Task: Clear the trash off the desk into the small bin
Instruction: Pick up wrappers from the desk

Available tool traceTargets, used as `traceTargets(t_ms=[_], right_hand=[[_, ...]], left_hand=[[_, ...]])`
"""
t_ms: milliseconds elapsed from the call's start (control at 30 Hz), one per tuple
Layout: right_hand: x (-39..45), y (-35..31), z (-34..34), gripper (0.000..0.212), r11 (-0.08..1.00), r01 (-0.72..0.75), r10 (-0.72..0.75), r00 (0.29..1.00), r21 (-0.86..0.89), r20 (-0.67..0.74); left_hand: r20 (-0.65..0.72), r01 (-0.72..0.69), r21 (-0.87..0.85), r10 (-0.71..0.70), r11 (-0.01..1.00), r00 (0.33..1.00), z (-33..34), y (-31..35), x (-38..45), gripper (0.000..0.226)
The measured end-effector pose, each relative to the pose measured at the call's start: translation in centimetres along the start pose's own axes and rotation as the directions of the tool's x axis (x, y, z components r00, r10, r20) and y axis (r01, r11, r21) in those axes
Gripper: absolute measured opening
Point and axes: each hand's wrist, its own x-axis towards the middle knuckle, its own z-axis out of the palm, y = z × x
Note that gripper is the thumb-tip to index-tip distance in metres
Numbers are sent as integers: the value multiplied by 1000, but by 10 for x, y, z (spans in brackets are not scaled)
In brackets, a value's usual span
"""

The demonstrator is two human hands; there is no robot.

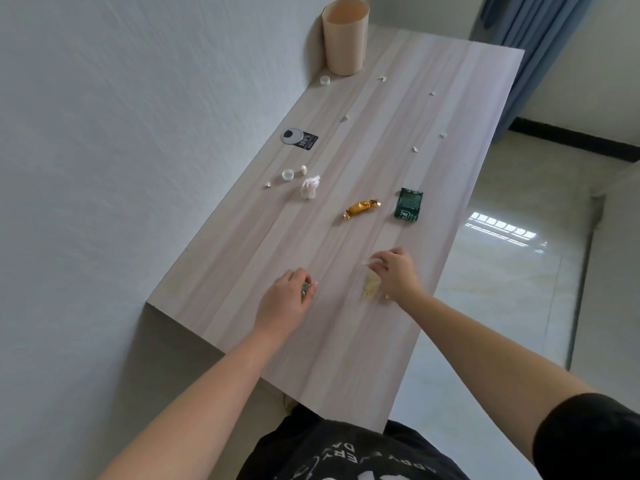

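Your left hand [285, 299] is closed around a small green item [304, 289]; your right hand [394, 271] pinches a pale crumpled wrapper [371, 287] against the desk [346, 341]. Far beyond both hands, the small bin [344, 39] stands upright at the desk's far end. Nearer, just ahead of your right hand, lie a green packet [408, 206] and a gold candy wrapper [361, 208].

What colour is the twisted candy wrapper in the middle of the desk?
Shiny gold twisted candy wrapper, seen from the head view.
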Motion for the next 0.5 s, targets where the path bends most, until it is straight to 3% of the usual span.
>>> traceTargets(t_ms=[167, 300, 500], right_hand=[[0, 11, 6, 10, 971, -89, 87, 996, -221, -18], [-5, 16, 17, 12, 959, -168, 181, 983, -230, 36], [-23, 15, 40, 14, 935, -11, 13, 1000, -354, 4]], left_hand=[[24, -23, 29, 22, 999, 999, 2, 4, -2, 20], [-1, -46, 36, 47, 998, 999, -2, -1, -6, 19], [7, -85, 27, 85, 996, 996, -6, -17, -17, 17]])
